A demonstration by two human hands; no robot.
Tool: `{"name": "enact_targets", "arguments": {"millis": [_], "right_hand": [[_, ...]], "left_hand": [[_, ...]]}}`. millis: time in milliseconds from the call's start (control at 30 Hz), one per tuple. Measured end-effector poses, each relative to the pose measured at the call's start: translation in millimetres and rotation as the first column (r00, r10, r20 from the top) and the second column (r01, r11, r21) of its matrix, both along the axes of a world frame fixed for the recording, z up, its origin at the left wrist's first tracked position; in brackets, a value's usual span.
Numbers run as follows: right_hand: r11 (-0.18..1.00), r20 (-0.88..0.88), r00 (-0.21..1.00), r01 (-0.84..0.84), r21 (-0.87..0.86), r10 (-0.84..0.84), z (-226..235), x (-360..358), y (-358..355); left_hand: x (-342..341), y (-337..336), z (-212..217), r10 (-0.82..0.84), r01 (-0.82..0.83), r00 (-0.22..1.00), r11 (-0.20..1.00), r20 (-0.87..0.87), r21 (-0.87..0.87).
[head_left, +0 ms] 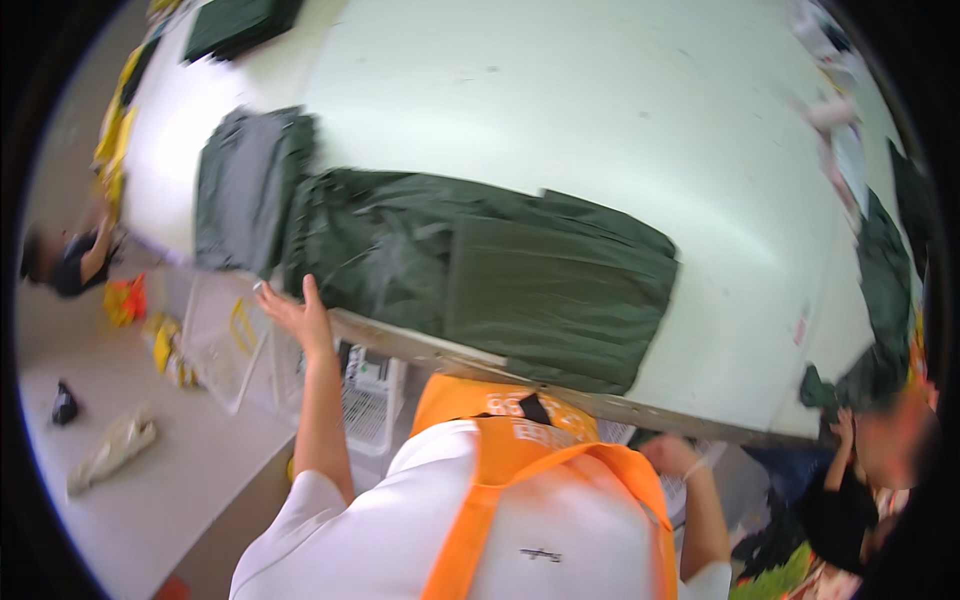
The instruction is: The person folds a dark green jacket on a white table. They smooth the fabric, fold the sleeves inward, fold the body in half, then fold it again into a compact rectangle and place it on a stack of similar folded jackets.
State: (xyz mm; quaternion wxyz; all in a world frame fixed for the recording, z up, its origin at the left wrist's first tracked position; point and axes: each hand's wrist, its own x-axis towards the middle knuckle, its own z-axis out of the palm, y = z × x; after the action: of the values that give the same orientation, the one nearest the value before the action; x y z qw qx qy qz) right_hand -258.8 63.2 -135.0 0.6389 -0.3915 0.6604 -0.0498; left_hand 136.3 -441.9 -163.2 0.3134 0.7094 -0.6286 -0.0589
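Observation:
Dark green fabric pieces (pixel 560 290) lie stacked on the pale table, running along its near edge. A second dark green pile (pixel 245 190) adjoins them at the left, its upper face greyer. My left hand (pixel 303 318) is at the table's near edge, by the junction of the two piles. Its fingers are spread, and nothing shows in them; I cannot tell if the fingertips touch the fabric. Down beside my orange apron (pixel 500 405), below the table edge, is my right hand (pixel 672 456). Blur and the apron obscure its fingers.
The white tabletop (pixel 600 100) carries a folded dark green stack (pixel 240 25) at the far left. White plastic baskets (pixel 370 410) stand under the near edge. A person (pixel 75 255) works at the left, another (pixel 860 480) at the right beside green fabric (pixel 885 290).

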Motion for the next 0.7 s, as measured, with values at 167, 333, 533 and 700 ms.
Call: {"name": "enact_targets", "arguments": {"millis": [167,333,533,700], "right_hand": [[0.97,-0.464,0.853,0.191,-0.151,-0.24,58.0,24.0,-112.7],[0.627,-0.628,0.764,-0.419,-0.657,-0.147,63.3,37.8,-271.9],[0.655,-0.704,0.705,-0.494,-0.572,-0.083,-4.8,38.7,-282.7],[0.534,-0.565,0.808,-0.406,-0.742,-0.17,-34.3,25.0,-275.3]], "left_hand": [[36.3,-22.3,-39.0,0.714,-0.129,0.285,0.69,-0.64,0.712],[32.2,-35.7,-44.1,0.556,0.302,-0.101,0.807,-0.825,0.508],[-59.0,6.6,92.1,0.009,0.462,-0.161,0.884,-0.987,-0.067],[-160.6,129.8,114.0,-0.804,0.902,0.066,0.301,-0.591,-0.308]]}}
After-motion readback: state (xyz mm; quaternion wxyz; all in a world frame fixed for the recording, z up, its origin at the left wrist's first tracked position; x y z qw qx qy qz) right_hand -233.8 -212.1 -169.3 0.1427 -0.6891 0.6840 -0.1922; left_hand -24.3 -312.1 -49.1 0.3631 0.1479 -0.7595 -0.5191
